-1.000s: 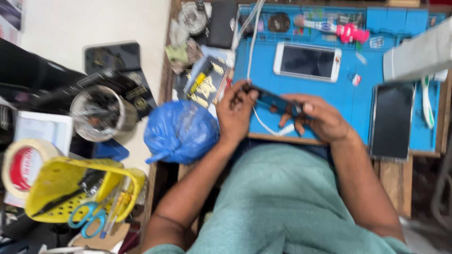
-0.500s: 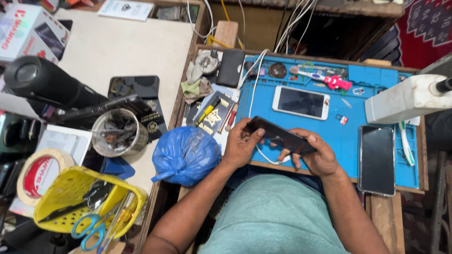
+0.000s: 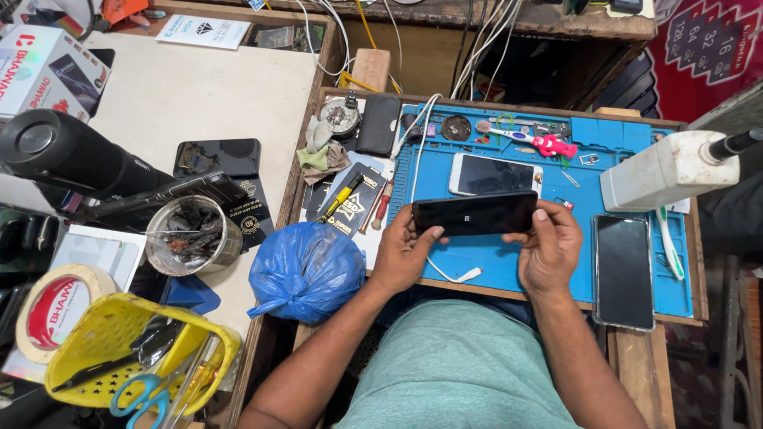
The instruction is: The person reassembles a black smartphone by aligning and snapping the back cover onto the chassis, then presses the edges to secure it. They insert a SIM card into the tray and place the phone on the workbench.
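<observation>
At a cluttered repair bench, we hold a black smartphone (image 3: 475, 214) level above the blue work mat (image 3: 509, 270), our left hand (image 3: 405, 253) clasping one short end and our right hand (image 3: 548, 248) the other. We judge it light, stiff, smooth-faced and breakable, best held by its edges. A white phone (image 3: 493, 174) lies just behind, a blue plastic bag (image 3: 306, 272) to the left.

I see bare blue mat (image 3: 509, 266) along its near edge, open for passing. A white phone (image 3: 494, 174) blocks the middle, a dark phone (image 3: 624, 270) the right edge, a blue bag (image 3: 306, 272) the left.
</observation>
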